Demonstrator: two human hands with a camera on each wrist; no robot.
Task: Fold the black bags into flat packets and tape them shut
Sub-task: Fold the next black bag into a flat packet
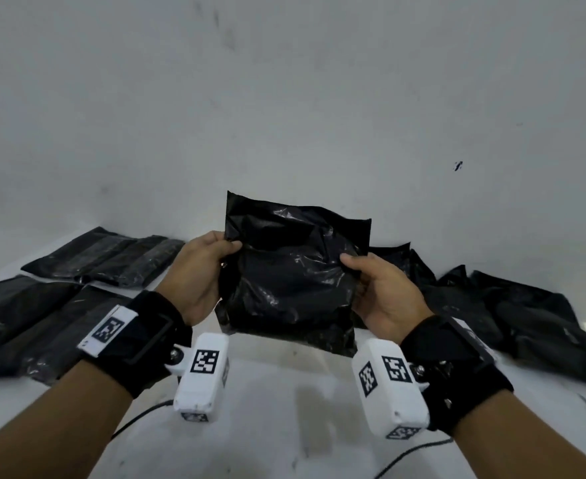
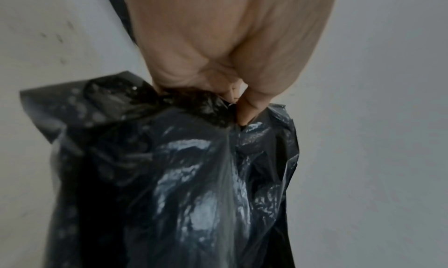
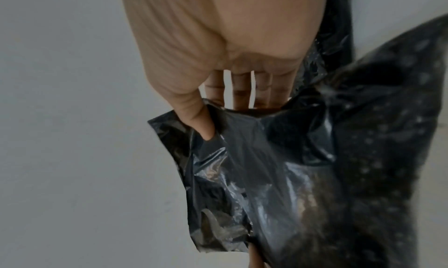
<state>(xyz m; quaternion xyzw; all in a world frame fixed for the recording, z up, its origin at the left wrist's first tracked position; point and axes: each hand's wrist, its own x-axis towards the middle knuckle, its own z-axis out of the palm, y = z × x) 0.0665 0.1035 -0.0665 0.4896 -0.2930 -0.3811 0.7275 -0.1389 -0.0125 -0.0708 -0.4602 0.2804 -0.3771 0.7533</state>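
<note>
**Black bag held between both hands, long axis upright**

Head view: black bag (image 1: pixel 295 271) hangs in the air between the hands, above the white table (image 1: pixel 284 426) and clear of it; left hand (image 1: pixel 198 274) grips the left edge, right hand (image 1: pixel 381 292) grips the right edge, thumbs on the near face; the bag's longer side runs top to bottom, so the next fold probably brings top toward bottom; both hands sit equally near. Folded flat packets (image 1: pixel 105 257) lie to the left; a heap of loose bags (image 1: pixel 526 312) lies to the right.

Left wrist view: left hand (image 2: pixel 218 47) pinches bunched film of the bag (image 2: pixel 181 176); the sheet hangs away from it, crumpled.

Right wrist view: right hand (image 3: pixel 218 47) clamps the bag (image 3: pixel 254 166) edge, thumb in front, fingers (image 3: pixel 241 92) behind; no tape is visible in any view.
</note>
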